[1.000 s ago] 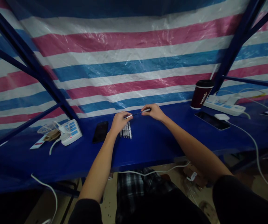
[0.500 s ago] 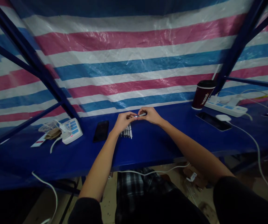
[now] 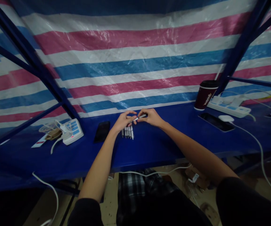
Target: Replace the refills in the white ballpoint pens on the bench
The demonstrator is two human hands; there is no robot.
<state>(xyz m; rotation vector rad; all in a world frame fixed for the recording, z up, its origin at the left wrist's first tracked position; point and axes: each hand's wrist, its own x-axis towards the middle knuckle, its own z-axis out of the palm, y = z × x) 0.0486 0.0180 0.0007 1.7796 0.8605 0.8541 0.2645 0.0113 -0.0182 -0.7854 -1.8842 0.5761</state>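
Observation:
Above the blue tabletop, a slim white-and-dark pen spans the small space between my hands. My right hand pinches its right end between thumb and fingertips. My left hand has its thumb and fingers around the pen's left end, the index finger raised a little off it. Just below my left hand, several white pens with dark tips lie side by side on the table, their upper ends partly covered by that hand.
A dark phone lies left of the pens, with a white power strip beyond it. On the right stand a maroon lidded cup with a straw, another phone, a white charger with its cable, and a second power strip.
My left fingers have opened slightly and the index finger has lifted, so more of the pen shows between my hands. The row of pens stays in place.

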